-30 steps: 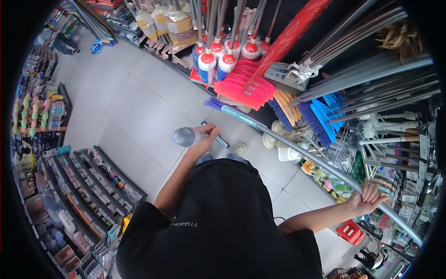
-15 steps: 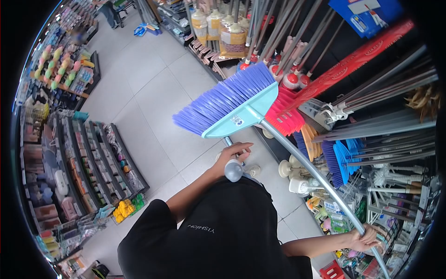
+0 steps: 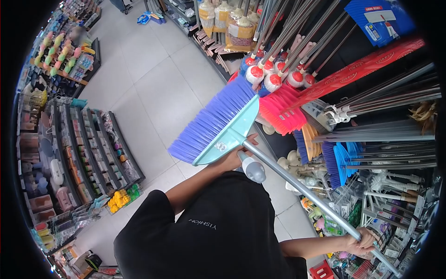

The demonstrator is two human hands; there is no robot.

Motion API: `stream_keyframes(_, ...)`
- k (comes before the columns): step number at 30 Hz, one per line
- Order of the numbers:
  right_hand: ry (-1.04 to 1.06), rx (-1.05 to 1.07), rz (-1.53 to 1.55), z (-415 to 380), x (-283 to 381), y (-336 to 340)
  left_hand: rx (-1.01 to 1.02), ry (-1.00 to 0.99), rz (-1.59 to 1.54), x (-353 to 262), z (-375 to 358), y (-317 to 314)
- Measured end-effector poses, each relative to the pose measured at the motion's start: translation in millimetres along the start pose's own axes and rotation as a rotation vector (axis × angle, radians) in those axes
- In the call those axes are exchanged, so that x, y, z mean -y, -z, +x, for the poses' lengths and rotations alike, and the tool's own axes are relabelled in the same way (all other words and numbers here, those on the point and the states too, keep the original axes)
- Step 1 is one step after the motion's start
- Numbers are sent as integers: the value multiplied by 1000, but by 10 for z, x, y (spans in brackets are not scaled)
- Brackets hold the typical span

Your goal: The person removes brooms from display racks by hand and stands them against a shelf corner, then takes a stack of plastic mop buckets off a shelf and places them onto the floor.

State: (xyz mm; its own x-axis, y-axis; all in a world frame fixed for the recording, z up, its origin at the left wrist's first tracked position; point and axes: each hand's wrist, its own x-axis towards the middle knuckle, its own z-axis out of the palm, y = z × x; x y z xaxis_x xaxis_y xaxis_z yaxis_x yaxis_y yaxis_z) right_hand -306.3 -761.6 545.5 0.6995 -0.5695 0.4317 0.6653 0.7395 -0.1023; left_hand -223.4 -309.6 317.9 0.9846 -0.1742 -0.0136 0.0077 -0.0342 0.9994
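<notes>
Purple broom (image 3: 216,121) is likely risking dipping: my right grip (image 3: 362,242) is clasping far back, my left grip (image 3: 230,162) a grey handle (image 3: 254,170).

From head height, one round, wide-angle view looks forward and steeply down, close over the black short-sleeved cloth shirt (image 3: 200,246), with the pale grey tiled floor (image 3: 160,100) farther off.

Broom pole (image 3: 304,191) looks like smooth silvery metal with a soft shine tbh. Teal broom head (image 3: 228,138) is slick plastic, purple bristles (image 3: 211,122) are plasticky and rough-looking. Grey knob (image 3: 254,171): smooth, slightly glossy plastic. Shirt's (image 3: 213,246) matt cloth, floor tiles (image 3: 155,100) are smooth, red wrap (image 3: 362,65) is shiny plastic.
</notes>
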Motion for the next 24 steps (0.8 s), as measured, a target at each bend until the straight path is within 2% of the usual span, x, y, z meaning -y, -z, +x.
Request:
stream_keyframes(2,-50,4,8,12,15,24,34,26,42,-74,-6,67)
stream_keyframes(3,-50,22,-58,4,-24,-27,-12,16,43,-85,15,66)
stream_keyframes(6,-199,247,4,-67,-167,-147,14,219,-7,-176,25,112)
stream_keyframes(7,-211,347,33,-62,-123,-105,-39,120,55,-129,21,92)
stream_keyframes(10,-103,233,-288,-44,-113,-139,-43,153,24,-311,26,109)
stream_keyframes(11,-83,132,-372,-11,-107,-123,-59,68,30,-118,23,103)
stream_keyframes(13,-102,5,-428,-19,-414,-180,-56,111,14,8,19,144)
stream_keyframes(14,-217,9,-387,-5,-453,-97,-54,134,5,44,18,165)
stream_keyframes(15,-140,-131,-392,-53,-704,-145,-83,115,38,69,31,176)
stream_keyframes(19,-286,-140,-270,-294,-1274,11,-129,166,7,-92,38,267)
stream_keyframes(22,-236,-159,-632,-521,-1717,87,-136,170,141,-77,28,336)
stream_keyframes(24,-226,-128,-842,-679,-2030,156,-162,91,165,-35,31,322)
